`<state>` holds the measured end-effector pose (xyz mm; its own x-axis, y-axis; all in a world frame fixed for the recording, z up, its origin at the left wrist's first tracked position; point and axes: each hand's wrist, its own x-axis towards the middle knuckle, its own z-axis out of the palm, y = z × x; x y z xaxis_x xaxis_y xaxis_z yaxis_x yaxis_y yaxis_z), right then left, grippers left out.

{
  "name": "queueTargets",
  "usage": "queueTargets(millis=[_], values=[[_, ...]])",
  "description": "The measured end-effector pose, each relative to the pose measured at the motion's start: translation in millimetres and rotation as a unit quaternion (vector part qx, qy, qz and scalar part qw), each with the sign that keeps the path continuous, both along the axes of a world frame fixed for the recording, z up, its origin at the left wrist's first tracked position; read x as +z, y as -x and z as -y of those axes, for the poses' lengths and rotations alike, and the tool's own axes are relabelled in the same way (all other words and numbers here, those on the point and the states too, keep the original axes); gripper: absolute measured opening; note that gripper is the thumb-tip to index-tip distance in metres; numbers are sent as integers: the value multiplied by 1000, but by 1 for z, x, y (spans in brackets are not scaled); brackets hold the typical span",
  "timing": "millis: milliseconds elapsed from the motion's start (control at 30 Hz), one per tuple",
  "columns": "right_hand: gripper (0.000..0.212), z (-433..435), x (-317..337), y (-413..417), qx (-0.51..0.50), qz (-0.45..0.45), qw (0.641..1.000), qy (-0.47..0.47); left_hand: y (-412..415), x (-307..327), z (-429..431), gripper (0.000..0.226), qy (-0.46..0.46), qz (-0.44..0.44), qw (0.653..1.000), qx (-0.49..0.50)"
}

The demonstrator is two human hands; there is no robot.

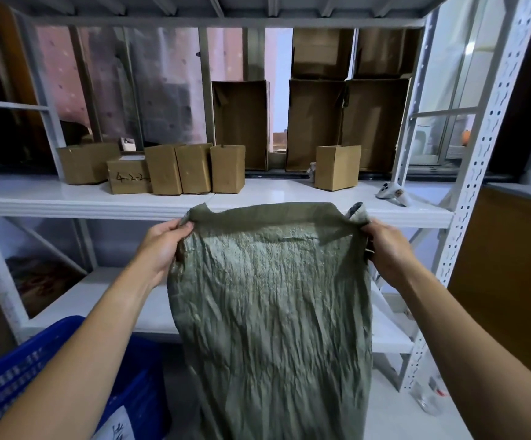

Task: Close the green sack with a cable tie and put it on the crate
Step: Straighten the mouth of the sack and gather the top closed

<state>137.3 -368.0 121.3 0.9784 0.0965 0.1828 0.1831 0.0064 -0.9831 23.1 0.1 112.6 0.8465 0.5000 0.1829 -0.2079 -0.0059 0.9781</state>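
Observation:
A crumpled green woven sack (270, 306) hangs in front of me, stretched flat by its top edge, its mouth unfastened. My left hand (162, 246) pinches the sack's upper left corner. My right hand (388, 249) grips the upper right corner, where the hem folds over. The sack's lower end runs out of view at the bottom. A blue plastic crate (35, 369) stands at the lower left, partly behind my left forearm. No cable tie shows.
A white metal rack (467, 185) stands straight ahead. Its middle shelf (99, 201) carries several small cardboard boxes (194, 168), with taller open boxes (242, 122) behind. A white controller-like object (394, 193) lies at the shelf's right end. A brown panel (511, 265) is at the right.

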Motion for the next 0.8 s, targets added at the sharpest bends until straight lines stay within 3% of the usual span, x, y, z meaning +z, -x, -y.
queueTargets(millis=[167, 267, 300, 367, 433, 633, 700, 733, 800], values=[[19, -1, -5, -4, -25, -5, 1000, 11, -3, 7, -4, 22, -177, -18, 983, 43], [28, -1, -9, -6, -47, -10, 999, -15, -3, 9, -7, 14, -208, -30, 976, 60], [24, 0, -9, -5, -47, -8, 999, -26, -3, 9, -8, 6, -209, -27, 975, 67], [10, 1, -8, -1, -58, 3, 998, -27, -2, 9, -9, 15, -210, -7, 973, 94], [9, 1, -8, 0, -75, 14, 997, -15, -2, 6, -11, 16, -226, -12, 966, 126], [19, -12, -9, -2, -121, -6, 993, -11, 0, 0, 1, 7, -371, -64, 887, 267], [20, -17, -7, 0, -121, -19, 992, -34, -1, 0, 2, 7, -355, -67, 892, 271], [20, -19, -7, 2, -112, -35, 992, -49, -2, 0, 0, 7, -309, -69, 914, 254], [22, -23, -7, 5, -83, -83, 990, -78, -5, 4, -2, 12, -127, -65, 973, 183]])
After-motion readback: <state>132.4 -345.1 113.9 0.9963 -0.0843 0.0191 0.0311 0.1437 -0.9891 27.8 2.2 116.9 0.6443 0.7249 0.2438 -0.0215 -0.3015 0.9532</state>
